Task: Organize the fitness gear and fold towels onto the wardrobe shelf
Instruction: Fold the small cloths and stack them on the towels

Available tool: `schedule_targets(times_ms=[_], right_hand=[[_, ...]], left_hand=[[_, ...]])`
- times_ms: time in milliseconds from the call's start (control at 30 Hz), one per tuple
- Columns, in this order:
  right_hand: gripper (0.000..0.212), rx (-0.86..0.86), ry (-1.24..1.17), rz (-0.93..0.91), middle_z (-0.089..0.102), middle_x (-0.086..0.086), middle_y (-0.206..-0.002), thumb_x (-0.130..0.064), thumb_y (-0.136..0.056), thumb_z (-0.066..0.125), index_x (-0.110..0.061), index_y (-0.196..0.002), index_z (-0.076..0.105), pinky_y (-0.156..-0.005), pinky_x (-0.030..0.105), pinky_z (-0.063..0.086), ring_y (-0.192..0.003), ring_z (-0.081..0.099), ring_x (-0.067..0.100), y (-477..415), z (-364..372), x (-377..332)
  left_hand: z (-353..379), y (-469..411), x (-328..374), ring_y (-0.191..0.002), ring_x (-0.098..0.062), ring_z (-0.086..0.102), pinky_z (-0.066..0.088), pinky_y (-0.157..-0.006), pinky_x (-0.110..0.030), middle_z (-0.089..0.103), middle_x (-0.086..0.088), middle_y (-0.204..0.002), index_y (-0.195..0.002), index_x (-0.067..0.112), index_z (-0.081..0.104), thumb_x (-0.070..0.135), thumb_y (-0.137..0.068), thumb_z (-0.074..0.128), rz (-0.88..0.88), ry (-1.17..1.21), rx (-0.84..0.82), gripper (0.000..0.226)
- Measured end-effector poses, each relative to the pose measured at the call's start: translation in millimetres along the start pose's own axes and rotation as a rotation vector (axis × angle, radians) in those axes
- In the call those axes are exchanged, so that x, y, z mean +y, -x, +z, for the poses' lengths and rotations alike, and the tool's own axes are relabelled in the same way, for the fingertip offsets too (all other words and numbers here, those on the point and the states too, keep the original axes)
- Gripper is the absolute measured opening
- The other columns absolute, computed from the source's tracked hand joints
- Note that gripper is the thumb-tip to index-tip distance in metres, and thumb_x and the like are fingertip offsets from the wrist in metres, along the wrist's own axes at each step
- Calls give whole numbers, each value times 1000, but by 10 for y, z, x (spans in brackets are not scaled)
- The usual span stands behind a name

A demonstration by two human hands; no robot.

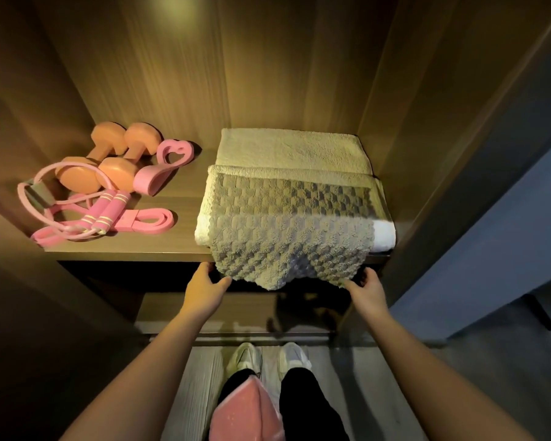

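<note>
While draped over the shelf (pixel 178 243), towel (pixel 287 224) (checkered), corners pinched in left hand (pixel 207 284) and right hand (pixel 365 286)

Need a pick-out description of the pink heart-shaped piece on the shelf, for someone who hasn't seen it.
On the lit wooden wardrobe shelf, look at the gear on the left half. Between the orange dumbbells and the towel stack lies a pink strap. It alone has a heart-shaped loop at its far end.

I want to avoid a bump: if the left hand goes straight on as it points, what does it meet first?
Probably the shelf edge, just beyond the left hand, which holds the checkered towel by its corner; depth is unclear.
</note>
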State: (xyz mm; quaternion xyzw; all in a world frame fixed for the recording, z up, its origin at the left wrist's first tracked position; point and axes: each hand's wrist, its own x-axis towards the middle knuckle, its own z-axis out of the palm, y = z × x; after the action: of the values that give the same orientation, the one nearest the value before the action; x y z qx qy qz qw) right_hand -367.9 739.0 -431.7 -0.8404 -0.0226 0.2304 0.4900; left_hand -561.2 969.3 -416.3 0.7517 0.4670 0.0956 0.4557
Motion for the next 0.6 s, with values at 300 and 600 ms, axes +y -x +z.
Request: schedule_targets(times_ms=[300,600], right_hand=[[25,-122,31,-61,62,7,-109,-10,-96,57,-3,-120,62,-85,32,43,-103,55,21,-46,-47,15],[15,-154,-146,-61,54,12,-84,-12,-96,56,-7,-82,56,-77,34,49,-85,53,26,564,-390,186]], left_hand=[[8,-41,-24,-92,-20,59,41,-79,-30,66,-1,-94,-97,18,67,19,-92,64,98,7,-42,6],[-258,578,-128,-69,-10,61,47,-64,-22,66,0,-76,-85,17,62,15,-90,67,167,112,-22,8]])
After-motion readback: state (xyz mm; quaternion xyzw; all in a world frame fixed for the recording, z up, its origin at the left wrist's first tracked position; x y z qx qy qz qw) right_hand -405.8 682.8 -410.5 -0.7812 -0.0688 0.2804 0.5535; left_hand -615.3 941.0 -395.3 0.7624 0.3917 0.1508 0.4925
